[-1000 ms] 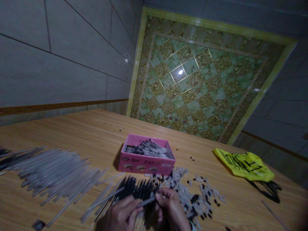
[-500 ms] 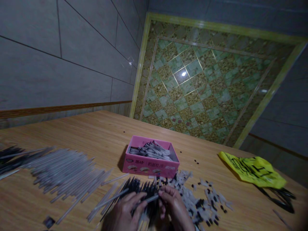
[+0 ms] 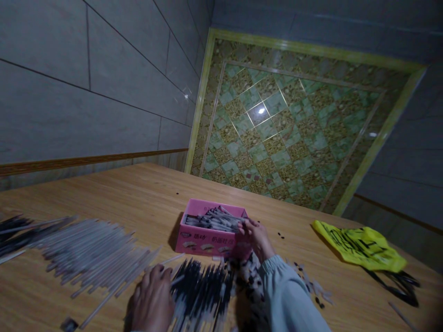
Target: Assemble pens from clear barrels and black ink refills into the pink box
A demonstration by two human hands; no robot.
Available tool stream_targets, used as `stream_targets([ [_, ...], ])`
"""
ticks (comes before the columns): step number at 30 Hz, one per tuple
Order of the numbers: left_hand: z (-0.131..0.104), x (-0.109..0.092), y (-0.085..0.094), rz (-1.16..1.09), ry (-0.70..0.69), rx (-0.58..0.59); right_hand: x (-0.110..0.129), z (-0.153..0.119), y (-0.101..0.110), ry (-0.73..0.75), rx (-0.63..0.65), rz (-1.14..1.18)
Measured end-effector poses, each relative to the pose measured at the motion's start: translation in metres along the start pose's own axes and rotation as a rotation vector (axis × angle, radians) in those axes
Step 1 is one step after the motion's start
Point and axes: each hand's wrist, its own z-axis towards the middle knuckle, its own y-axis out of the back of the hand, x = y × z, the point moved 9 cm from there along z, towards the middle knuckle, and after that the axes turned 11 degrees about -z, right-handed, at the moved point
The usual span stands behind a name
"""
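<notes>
My right hand [image 3: 255, 234] reaches over the right end of a pink box [image 3: 211, 242]. Its fingers are bent together beside the pens [image 3: 218, 218] heaped inside, and whatever they pinch is hidden. Down on the table my left hand [image 3: 154, 297] curls over loose clear plastic tubes, and one clear tube [image 3: 178, 280] sticks out past its fingertips. Between the hands lies a row of thin dark pen refills [image 3: 207, 281] with pale ends. Small white and black caps or plugs [image 3: 252, 281] are scattered under my right forearm.
A broad pile of clear tubes [image 3: 90, 249] lies at left, with more dark refills [image 3: 20, 230] beyond it. A yellow bag [image 3: 360, 244] with black straps rests at right. Small black pieces [image 3: 281, 235] dot the wooden table [image 3: 138, 193]. Tiled walls stand behind.
My right hand has left the clear tube both hands were working on and moved up to the box. My left hand has shifted left onto the loose tubes.
</notes>
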Motion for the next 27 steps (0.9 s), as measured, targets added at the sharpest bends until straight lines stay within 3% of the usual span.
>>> stream_targets([
  [4, 0.002, 0.003, -0.01, 0.005, -0.013, 0.096, -0.004, -0.016, 0.001, -0.002, -0.013, 0.025],
  [8, 0.003, 0.002, -0.011, -0.064, -0.011, 0.109, -0.005, -0.06, 0.003, 0.039, 0.011, 0.012],
  [14, 0.003, -0.001, -0.008, -0.035, -0.019, 0.089, -0.036, -0.116, -0.001, -0.037, 0.14, -0.087],
  [27, -0.002, -0.03, 0.025, -0.19, -0.266, -0.2, -0.057, -0.119, 0.004, 0.083, 0.139, -0.319],
])
